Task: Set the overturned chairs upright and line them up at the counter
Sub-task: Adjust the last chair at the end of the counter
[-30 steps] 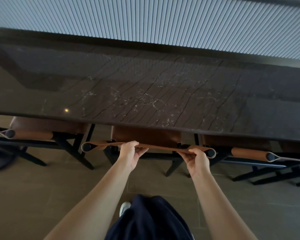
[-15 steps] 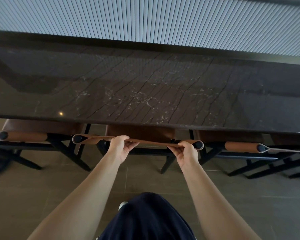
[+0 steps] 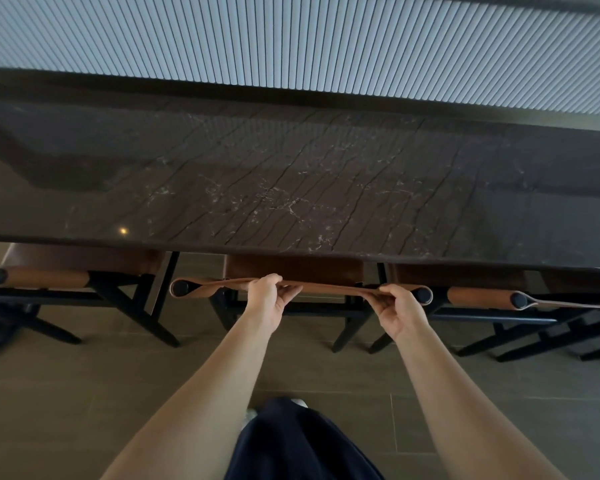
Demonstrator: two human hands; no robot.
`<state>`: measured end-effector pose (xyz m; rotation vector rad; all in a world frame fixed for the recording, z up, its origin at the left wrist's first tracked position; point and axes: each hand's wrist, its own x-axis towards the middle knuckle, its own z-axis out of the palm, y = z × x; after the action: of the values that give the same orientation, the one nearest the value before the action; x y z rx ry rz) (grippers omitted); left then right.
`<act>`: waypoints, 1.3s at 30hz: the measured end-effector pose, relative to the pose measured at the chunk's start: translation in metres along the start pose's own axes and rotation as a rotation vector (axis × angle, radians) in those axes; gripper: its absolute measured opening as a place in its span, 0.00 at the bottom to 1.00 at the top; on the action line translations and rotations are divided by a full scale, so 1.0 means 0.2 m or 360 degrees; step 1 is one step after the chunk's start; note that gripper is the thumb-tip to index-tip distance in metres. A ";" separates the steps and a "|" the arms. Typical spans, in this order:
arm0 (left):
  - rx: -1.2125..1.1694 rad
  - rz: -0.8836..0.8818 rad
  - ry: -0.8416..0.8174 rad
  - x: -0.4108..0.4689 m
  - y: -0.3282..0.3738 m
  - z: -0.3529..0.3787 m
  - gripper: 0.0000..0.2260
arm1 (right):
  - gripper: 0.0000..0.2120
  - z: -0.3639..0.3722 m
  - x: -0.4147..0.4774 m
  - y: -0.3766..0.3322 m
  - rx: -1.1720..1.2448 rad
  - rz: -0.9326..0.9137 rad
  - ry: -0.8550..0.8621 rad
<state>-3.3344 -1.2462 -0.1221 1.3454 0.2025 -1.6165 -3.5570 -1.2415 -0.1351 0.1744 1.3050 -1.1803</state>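
One upright chair (image 3: 291, 270): tan leather back, black legs.

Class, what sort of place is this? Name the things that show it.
Likely a bar or café, perhaps a home kitchen: a long dark stone counter, matching brown chairs lined up under it, and a ribbed wall panel behind.

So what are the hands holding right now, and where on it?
The middle chair, by its tan back strap: the left hand grips it left of centre, the right hand near its right end.
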 end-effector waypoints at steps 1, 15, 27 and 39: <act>0.0002 0.0007 0.0010 0.01 0.00 0.01 0.18 | 0.11 0.00 0.00 0.00 -0.0001 -0.0001 -0.0010; 0.0052 0.0132 -0.0088 -0.09 0.07 -0.20 0.07 | 0.14 -0.01 -0.10 0.06 -0.0473 0.0055 -0.0133; 0.0288 0.0596 -0.0287 -0.41 0.29 -0.67 0.06 | 0.16 0.21 -0.53 0.50 -0.0795 -0.0127 -0.0600; 0.0320 0.0870 -0.0164 -0.74 0.61 -1.50 0.07 | 0.16 0.51 -1.00 1.22 -0.0908 -0.0127 -0.0918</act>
<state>-3.0604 -1.0277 -0.0594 1.3164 -0.3717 -1.2546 -3.2726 -1.0871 -0.0599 -0.5976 1.0788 -0.7925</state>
